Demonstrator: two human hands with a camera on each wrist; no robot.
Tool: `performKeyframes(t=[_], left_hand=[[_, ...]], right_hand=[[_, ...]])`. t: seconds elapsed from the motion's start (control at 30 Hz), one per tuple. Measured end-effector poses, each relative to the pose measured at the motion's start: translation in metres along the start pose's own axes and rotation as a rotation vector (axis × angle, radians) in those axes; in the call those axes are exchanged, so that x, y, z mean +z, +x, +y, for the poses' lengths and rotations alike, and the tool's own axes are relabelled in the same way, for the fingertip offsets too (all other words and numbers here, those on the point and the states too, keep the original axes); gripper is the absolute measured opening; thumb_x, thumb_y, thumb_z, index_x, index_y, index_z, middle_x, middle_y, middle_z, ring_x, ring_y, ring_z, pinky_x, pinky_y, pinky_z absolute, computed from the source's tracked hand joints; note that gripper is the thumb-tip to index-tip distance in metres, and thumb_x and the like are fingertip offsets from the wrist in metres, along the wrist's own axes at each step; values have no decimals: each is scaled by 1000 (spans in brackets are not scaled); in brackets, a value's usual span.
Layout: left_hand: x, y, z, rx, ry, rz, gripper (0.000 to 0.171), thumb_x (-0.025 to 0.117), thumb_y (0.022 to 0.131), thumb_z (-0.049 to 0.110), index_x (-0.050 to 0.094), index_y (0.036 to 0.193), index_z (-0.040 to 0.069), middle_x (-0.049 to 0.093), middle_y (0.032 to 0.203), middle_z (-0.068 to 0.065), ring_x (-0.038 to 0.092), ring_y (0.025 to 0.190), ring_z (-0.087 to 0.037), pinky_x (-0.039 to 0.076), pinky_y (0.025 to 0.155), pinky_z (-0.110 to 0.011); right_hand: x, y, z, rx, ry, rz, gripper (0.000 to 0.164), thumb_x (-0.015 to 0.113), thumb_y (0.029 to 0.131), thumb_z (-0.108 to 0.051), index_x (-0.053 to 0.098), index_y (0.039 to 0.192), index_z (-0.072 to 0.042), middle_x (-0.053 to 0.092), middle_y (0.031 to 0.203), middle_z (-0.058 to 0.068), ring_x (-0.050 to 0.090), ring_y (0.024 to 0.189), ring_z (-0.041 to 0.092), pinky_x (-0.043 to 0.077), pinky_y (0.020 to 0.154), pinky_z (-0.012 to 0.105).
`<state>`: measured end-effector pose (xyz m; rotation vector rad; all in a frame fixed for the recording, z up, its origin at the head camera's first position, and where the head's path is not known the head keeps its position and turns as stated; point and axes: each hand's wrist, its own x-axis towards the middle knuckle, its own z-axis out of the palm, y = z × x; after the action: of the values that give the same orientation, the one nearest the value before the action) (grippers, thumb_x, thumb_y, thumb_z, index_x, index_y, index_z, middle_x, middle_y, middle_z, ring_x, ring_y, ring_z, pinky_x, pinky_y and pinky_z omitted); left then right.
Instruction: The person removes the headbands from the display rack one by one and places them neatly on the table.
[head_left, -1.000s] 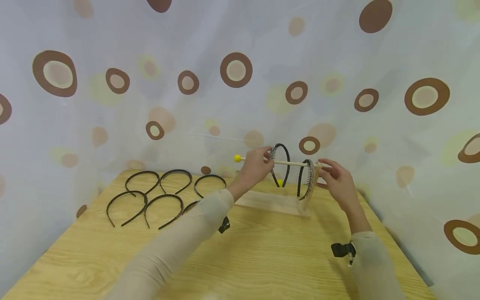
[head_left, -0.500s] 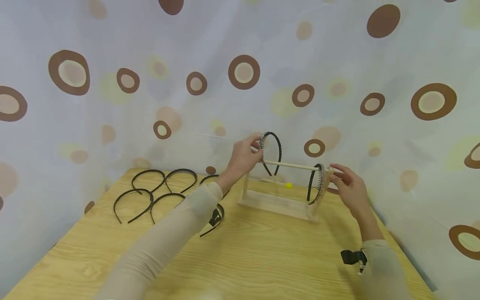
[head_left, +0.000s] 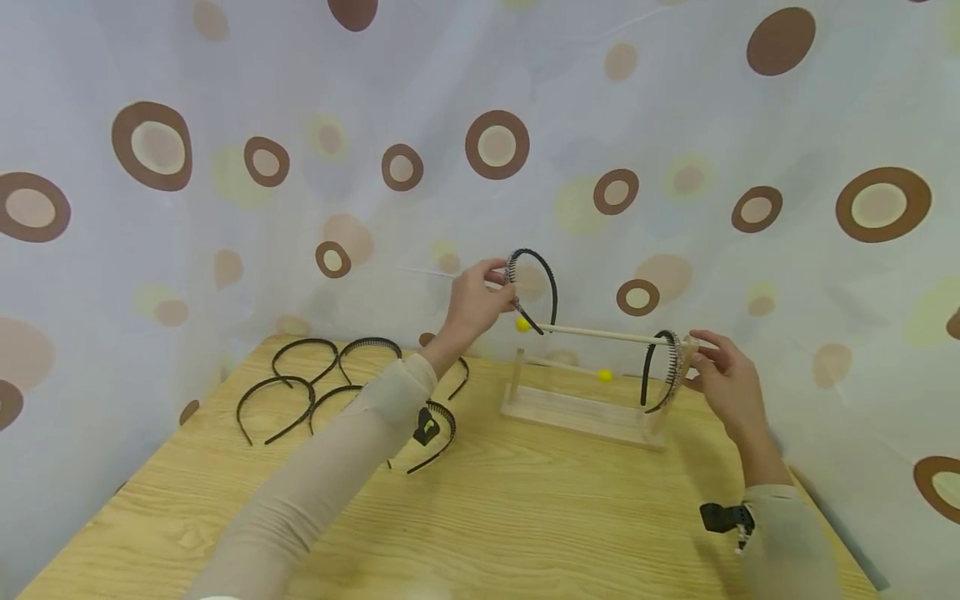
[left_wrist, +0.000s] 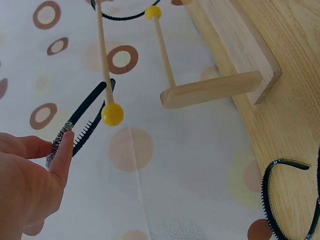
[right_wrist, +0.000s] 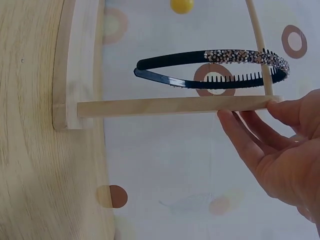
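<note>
My left hand (head_left: 477, 298) pinches a black toothed headband (head_left: 553, 287) by its glittery side, between thumb and fingers. The headband is raised, its two ends low beside the rod (head_left: 607, 335) of a wooden stand (head_left: 581, 414). In the left wrist view those ends overlap the rod just behind its yellow end ball (left_wrist: 112, 114). My right hand (head_left: 731, 387) holds the top of the stand's end post (right_wrist: 170, 106), fingertips on its outer face. Right inside that post a second headband (right_wrist: 235, 56), rhinestone-covered on one part, hangs on the rod.
Several more black headbands (head_left: 275, 382) lie on the left of the wooden table (head_left: 510, 517), partly hidden by my left sleeve (head_left: 322, 475). A lower rod with another yellow ball (head_left: 605, 376) extends from the stand. A patterned curtain (head_left: 420, 208) stands behind the table.
My left hand has drawn its headband leftward along the rod to the yellow ball end and raised it. My right hand keeps holding the end post. The head view has shifted slightly.
</note>
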<state>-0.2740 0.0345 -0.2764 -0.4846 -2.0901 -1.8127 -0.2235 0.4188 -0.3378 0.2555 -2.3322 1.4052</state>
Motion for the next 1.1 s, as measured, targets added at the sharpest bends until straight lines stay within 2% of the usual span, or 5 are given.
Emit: performKeyframes(t=[0.2, 0.43, 0.6, 0.73, 1.1], left_hand=[[-9, 1, -4, -45, -68, 19, 45, 63, 95, -2, 57, 140, -1, 63, 111, -14, 74, 81, -25, 60, 71, -29], [-19, 2, -16, -128, -116, 42, 46, 63, 95, -4, 55, 140, -3, 61, 114, -18, 73, 83, -31, 60, 74, -33], [-28, 1, -26, -194, -123, 36, 48, 60, 95, -7, 52, 142, -5, 59, 118, -20, 72, 88, -35, 60, 75, -33], [-30, -2, -45, -239, -82, -5, 48, 58, 96, -8, 51, 143, -6, 58, 120, -22, 71, 93, -38, 60, 76, -35], [-31, -12, -105, -338, -7, -196, 49, 58, 99, -8, 50, 147, -2, 57, 126, -26, 69, 96, -35, 58, 86, -44]], right_hand=[[-4, -2, -2, 55, -11, 29, 43, 46, 110, -14, 47, 153, -14, 52, 138, 26, 66, 84, 13, 59, 76, 28], [-9, -6, -6, 101, -5, 56, 44, 44, 110, -11, 45, 154, -11, 49, 140, 30, 65, 90, 2, 58, 78, 27], [-12, -6, -8, 113, -24, 76, 44, 44, 110, -10, 46, 153, -11, 53, 133, 21, 61, 94, 6, 58, 78, 27], [-17, -7, -7, 137, -31, 96, 44, 44, 109, -11, 47, 153, -14, 54, 129, 13, 60, 94, 10, 58, 78, 28], [-28, -7, -3, 167, -34, 116, 45, 43, 109, -11, 46, 154, -16, 53, 135, 16, 59, 100, 5, 57, 79, 25]])
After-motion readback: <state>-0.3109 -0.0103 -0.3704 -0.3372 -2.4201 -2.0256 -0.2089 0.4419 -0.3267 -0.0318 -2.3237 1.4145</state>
